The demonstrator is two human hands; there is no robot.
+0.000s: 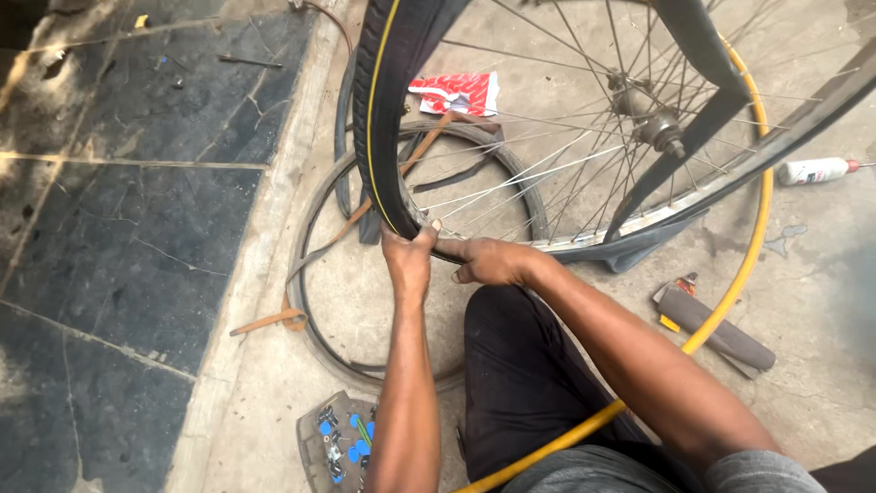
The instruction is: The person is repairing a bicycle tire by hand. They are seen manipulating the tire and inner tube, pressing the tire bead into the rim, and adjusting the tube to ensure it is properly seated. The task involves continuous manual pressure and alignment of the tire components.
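Note:
A bicycle wheel stands upright in front of me, with a black tyre (376, 100) bearing a yellow stripe, silver spokes and a hub (659, 128). My left hand (408, 260) grips the tyre's lower edge where it meets the rim. My right hand (488, 262) presses on the tyre and rim right beside it, fingers pointing left. The tyre hangs loose off the silver rim (584, 242) toward the right.
An old tyre (315, 274) lies flat on the concrete floor behind the wheel. A red and white packet (456, 91), a white bottle (815, 171), a dark handled tool (716, 333), a yellow hose (730, 292) and a tray of small blue parts (339, 443) lie around.

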